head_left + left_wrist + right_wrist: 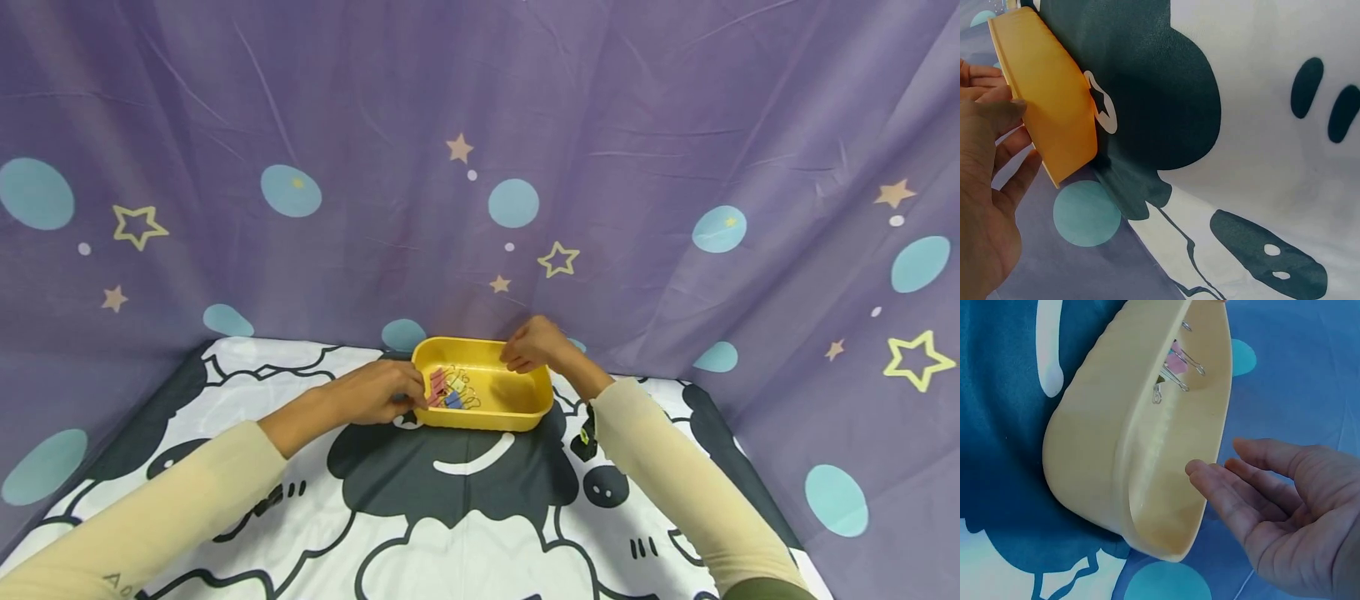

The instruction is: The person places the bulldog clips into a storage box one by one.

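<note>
L grip (382,392) at L tray rim (417,363) — can't tell if clamped — R grip (536,343) apart, R end (527,394) roomy.

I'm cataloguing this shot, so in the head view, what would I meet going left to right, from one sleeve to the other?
Left sleeve, left hand, pink clips, blue clip, right hand, right sleeve.

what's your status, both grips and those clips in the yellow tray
Left grip on left end of yellow tray; right grip empty at right end; binder clips clustered inside at left; nothing seen between clips and right grip.
</note>
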`<state>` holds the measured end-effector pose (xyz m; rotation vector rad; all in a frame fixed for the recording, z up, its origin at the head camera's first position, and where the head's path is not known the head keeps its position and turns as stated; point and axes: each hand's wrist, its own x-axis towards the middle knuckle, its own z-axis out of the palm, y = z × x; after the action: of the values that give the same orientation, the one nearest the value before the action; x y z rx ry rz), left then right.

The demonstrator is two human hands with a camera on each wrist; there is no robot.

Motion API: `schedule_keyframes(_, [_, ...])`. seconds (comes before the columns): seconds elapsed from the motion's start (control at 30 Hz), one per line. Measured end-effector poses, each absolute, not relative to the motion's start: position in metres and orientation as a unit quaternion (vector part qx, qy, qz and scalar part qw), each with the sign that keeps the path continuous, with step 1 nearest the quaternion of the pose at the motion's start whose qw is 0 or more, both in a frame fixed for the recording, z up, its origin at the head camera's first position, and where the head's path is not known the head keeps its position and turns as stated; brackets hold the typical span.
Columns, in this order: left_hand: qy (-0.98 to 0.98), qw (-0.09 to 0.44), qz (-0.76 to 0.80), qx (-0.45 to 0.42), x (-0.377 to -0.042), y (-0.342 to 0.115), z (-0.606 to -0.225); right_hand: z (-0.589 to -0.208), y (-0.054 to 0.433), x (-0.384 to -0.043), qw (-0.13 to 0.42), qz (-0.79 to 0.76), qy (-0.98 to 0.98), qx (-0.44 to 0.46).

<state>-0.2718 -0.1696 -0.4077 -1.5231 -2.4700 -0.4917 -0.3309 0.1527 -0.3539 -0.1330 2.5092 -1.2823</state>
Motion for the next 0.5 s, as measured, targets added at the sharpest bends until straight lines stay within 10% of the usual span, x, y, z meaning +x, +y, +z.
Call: schedule_keyframes(0.5, [-0.838,0.109,-0.166,-0.509,-0.27,-0.169,-0.409,-0.35,0.189,-0.327,0.174,-0.486,0.855,-0.04])
